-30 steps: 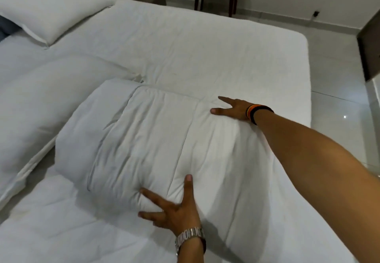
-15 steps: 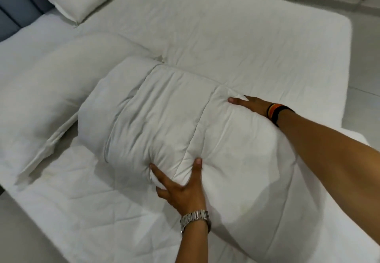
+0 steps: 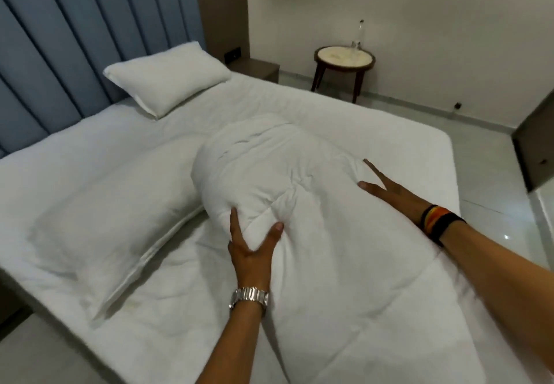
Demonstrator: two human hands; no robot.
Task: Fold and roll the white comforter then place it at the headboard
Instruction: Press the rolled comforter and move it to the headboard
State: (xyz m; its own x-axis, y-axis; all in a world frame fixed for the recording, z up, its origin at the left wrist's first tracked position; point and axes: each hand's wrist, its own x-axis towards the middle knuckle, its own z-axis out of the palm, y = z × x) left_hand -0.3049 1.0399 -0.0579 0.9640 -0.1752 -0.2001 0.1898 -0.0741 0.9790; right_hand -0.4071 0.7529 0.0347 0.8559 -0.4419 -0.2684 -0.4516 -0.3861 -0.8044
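The white comforter [image 3: 269, 167] lies as a thick, partly rolled bundle across the middle of the bed, its unrolled part trailing toward me at the lower right. My left hand [image 3: 251, 242], with a metal watch on the wrist, pinches the roll's near end between thumb and fingers. My right hand [image 3: 386, 188], with dark and orange bands on the wrist, presses flat on the roll's right side with fingers spread. The blue padded headboard [image 3: 75, 53] stands at the upper left, well beyond the roll.
A pillow [image 3: 168, 79] leans near the headboard and a second, larger pillow [image 3: 108, 212] lies left of the roll. A round side table [image 3: 344, 59] with a bottle stands by the far wall. Tiled floor [image 3: 494, 173] runs along the bed's right edge.
The roll has grown thicker and moved farther up the bed toward the headboard. My left hand went from pressing flat to pinching the roll's end. The view has lifted, showing the headboard.
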